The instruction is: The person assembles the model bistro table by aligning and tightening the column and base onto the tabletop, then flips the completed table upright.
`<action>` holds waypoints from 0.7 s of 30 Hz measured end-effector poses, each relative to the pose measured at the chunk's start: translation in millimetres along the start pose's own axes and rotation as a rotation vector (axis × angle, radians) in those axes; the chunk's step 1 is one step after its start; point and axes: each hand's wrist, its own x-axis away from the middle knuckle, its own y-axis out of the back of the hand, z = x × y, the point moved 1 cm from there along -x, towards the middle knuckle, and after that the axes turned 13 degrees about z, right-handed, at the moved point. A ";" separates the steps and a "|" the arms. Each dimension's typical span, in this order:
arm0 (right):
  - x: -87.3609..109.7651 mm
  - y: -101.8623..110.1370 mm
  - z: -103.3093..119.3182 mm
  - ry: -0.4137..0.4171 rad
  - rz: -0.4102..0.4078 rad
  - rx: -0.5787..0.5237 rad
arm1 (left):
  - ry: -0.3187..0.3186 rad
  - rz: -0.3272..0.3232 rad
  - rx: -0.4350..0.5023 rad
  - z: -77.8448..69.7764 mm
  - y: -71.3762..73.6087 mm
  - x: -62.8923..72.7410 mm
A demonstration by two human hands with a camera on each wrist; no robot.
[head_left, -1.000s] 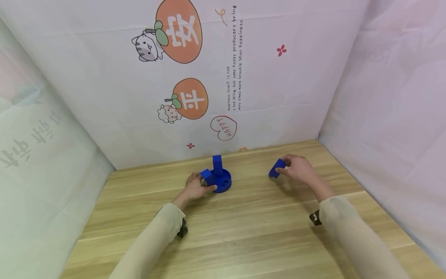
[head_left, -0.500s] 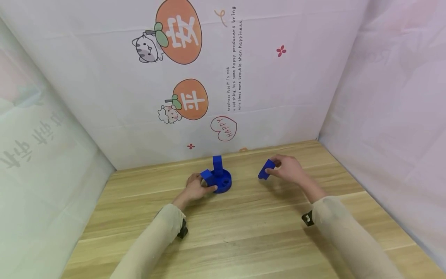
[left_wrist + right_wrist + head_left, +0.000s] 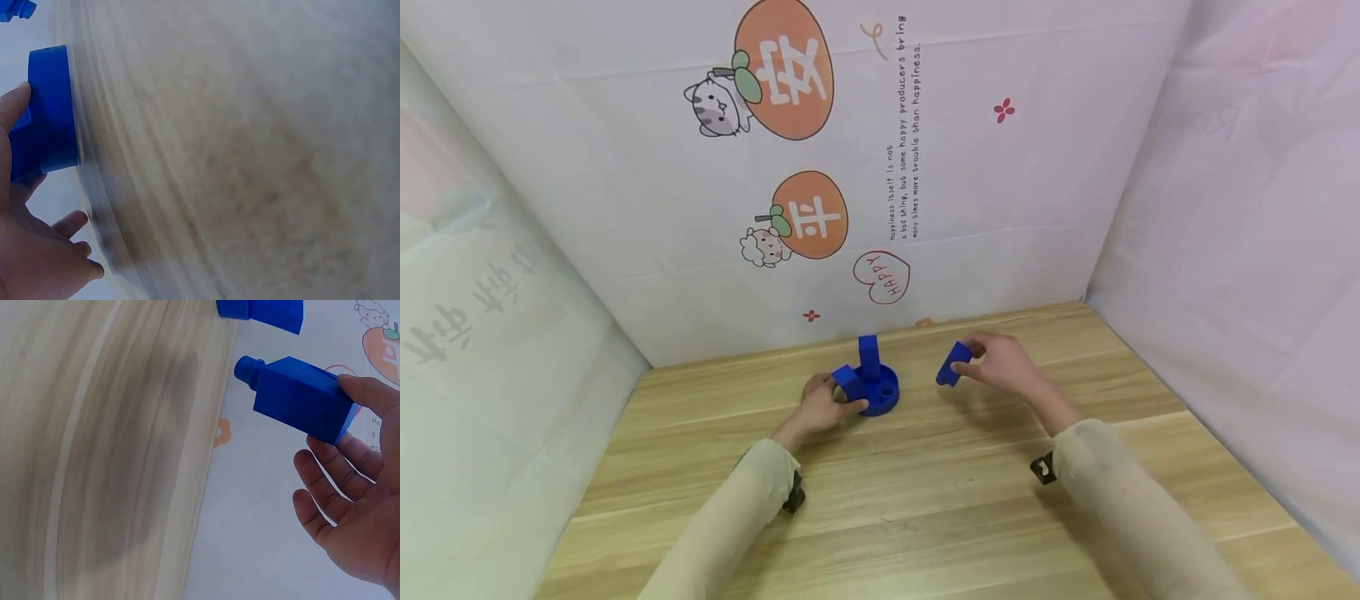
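Blue pegged block point(image 3: 303, 399) — likely light, stiff; best taken by its plain end — raised near the back edge of the desk point(image 3: 895, 508), right hand point(image 3: 1002, 364) pinching it. Round base point(image 3: 882, 407): near same edge, left hand point(image 3: 817, 408) gripping.

Wood-grain table point(image 3: 925, 508) was backed by a white sheet point(image 3: 1045, 208) printed with two orange fruits point(image 3: 784, 71), a cat point(image 3: 715, 106), a red HAPPY heart point(image 3: 882, 277) and English text point(image 3: 904, 129). Table was flanked by pale left point(image 3: 482, 408) and right side sheets point(image 3: 1240, 275).
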 end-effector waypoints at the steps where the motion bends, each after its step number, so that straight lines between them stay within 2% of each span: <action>1: -0.8 -0.6 1.7 0.003 0.001 -0.004 | -0.002 0.000 -0.006 0.3 0.0 -0.2; 10: -6.3 -5.8 17.0 0.033 0.013 -0.032 | 0.005 0.000 -0.015 -1.1 -0.8 1.1; 21: -16.4 -15.3 35.1 0.054 0.047 0.004 | -0.012 0.002 -0.066 1.5 0.7 -0.1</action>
